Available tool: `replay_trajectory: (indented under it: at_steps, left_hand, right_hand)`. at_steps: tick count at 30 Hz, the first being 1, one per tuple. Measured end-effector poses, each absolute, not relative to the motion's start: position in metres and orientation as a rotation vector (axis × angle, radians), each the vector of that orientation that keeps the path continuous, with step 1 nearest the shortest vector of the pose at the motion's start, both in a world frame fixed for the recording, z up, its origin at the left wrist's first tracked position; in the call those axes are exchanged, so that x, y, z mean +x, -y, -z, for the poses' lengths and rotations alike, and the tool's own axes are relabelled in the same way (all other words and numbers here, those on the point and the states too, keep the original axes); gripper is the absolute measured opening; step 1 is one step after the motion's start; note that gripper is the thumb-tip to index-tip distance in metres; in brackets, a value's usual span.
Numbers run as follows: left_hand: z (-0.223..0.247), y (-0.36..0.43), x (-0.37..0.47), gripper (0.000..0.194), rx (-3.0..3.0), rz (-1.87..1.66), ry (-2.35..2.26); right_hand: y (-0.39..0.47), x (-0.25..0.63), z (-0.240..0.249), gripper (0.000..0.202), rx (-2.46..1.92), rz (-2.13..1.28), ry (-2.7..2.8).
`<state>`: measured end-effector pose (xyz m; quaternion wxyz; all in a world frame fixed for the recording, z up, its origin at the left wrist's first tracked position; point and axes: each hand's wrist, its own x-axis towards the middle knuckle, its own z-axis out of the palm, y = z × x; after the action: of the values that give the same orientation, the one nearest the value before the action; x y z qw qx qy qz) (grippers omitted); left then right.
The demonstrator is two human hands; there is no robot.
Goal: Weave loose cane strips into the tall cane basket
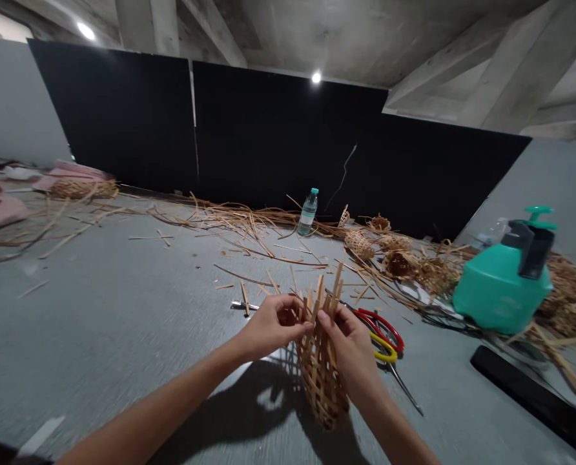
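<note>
Between my two hands is a small woven bamboo basket, its rounded end low and its loose upright strips poking up past my fingers. My left hand pinches a strip at the left side of the rim, thumb and forefinger closed. On the right side, my right hand grips the basket, with the thumb pressed on the strips near the rim. Just beyond my right hand lie scissors or cutters with red handles and a tool with a yellow handle. The inside of the basket is hidden from me.
A teal spray bottle stands at the right, near a long black object. Several woven baskets lie at the back right. A water bottle stands among scattered bamboo strips before a black partition.
</note>
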<state>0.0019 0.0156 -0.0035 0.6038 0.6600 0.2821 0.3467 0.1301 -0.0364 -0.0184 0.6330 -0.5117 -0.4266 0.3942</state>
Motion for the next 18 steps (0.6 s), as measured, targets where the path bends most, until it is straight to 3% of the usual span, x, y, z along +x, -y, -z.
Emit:
replay_trajectory:
  at_steps: [18]
  left_hand:
    - [0.007, -0.007, 0.007, 0.009, 1.416, -0.941, -0.73]
  right_hand:
    - [0.044, 0.119, 0.012, 0.016, -1.145, -0.739, 0.998]
